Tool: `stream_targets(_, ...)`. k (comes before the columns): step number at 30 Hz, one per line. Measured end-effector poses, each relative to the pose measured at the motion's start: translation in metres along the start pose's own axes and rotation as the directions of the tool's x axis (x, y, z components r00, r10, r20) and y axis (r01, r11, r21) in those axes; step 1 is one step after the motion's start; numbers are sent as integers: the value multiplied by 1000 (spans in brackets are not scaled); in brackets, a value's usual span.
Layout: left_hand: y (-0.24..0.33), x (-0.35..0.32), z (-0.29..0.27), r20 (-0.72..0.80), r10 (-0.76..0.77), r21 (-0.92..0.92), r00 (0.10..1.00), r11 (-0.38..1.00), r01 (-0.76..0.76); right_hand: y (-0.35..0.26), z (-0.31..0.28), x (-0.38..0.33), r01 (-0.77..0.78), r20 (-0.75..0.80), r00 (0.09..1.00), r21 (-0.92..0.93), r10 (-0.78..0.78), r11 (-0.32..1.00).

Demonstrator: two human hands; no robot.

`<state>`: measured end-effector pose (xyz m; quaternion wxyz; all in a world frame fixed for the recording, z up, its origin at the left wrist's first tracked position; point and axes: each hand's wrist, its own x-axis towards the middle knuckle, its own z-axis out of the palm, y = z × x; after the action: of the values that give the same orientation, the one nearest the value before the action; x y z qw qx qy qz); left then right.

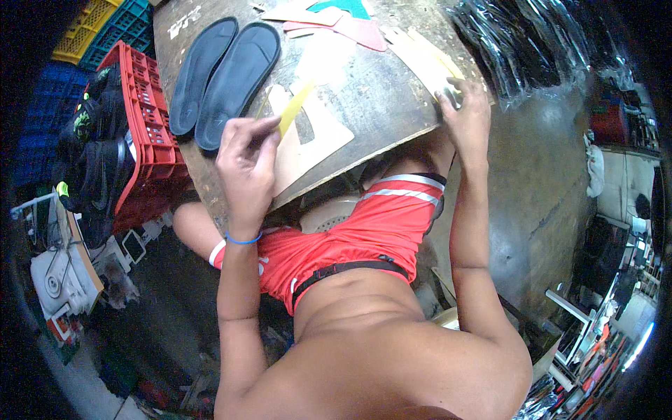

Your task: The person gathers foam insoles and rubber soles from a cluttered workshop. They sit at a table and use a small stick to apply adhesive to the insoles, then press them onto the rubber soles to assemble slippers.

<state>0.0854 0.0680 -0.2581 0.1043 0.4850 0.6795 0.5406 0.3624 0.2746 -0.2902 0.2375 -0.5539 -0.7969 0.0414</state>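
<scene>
My left hand (246,168) is closed over the table's near edge, pinching a thin yellow strip (297,106) that points up and away. Beneath that strip lies a flat beige cut-out piece (318,143) with an opening in it. A pair of dark shoe soles (238,80) rests side by side just beyond my left hand. Over at the table's right edge, my right hand (467,119) has its thumb and forefinger apart. Its fingertips are at the near end of a pile of pale and yellow strips (423,59); whether they touch it, I cannot tell.
The worn wooden table (378,105) slopes across the view, with beige, red and green flat pieces (343,24) at its far side. A red crate (148,119) holding dark shoes stands left. Shiny black plastic-wrapped bundles (528,45) lie at the right.
</scene>
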Motion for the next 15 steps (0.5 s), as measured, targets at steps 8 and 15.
stream_targets(8,5,30,73,169,287,243,943,915,-323,1,10,-11,-28,24,999,32,27,999)
stream_targets(15,-13,25,77,174,285,191,942,929,-317,0,2,-12,-51,171,985,205,15,977)
